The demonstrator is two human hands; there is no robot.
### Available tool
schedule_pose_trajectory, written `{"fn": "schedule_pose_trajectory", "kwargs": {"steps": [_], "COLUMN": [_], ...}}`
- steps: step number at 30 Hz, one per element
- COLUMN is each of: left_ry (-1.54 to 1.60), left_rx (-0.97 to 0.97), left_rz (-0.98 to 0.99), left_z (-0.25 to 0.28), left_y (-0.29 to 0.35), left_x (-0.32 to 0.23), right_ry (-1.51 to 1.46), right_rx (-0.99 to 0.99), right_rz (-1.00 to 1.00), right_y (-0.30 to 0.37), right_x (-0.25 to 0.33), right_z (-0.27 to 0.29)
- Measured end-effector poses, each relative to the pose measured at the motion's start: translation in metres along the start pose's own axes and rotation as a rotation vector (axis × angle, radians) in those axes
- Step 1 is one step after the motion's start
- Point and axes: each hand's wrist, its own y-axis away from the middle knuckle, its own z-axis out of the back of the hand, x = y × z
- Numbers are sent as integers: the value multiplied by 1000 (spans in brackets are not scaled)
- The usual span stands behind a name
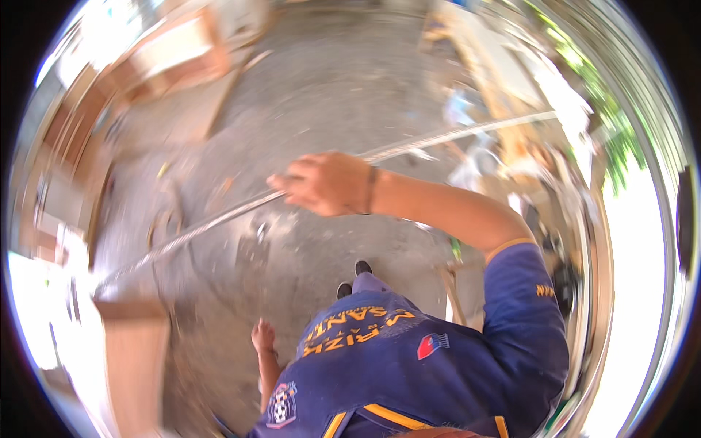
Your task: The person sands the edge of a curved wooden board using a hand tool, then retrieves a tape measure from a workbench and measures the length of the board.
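Observation:
My right arm reaches across in front of me, bent at the elbow. Across the whole view, from lower left to upper right, runs a long pale rope-like line [212, 220]. My right hand [325, 184] is closed over its middle, and the hand covers that stretch of the line. Motion smears the fingertips. Low on the left, my left hand [263, 337] hangs beside my body, small in view, with its fingers loosely curled and nothing seen in them. A dark band circles the right wrist.
Brown wooden boxes or cabinets [179, 55] stand at the far left, and a brown panel [135, 365] at the near left. Boards and loose scraps [511, 139] lie along the right. A cable or hose [169, 219] curls on the grey concrete floor [336, 73].

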Motion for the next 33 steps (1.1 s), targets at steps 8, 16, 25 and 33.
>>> {"fn": "schedule_pose_trajectory", "kwargs": {"steps": [8,16,25,33], "left_ry": [331,802,837,928], "left_rx": [-105,-102,-538,-911], "left_rz": [-242,-704,-573,-559], "left_z": [-61,-97,-103,-5], "left_y": [103,135,130,143], "left_x": [-102,-181,-202,-169], "right_ry": [-384,-562,-785,-945], "right_rx": [193,286,379,456], "right_rz": [102,311,392,503], "right_y": [-38,-51,-82,-126], "right_x": [39,7,-8,64], "right_z": [-84,-145,-209,-270]}}
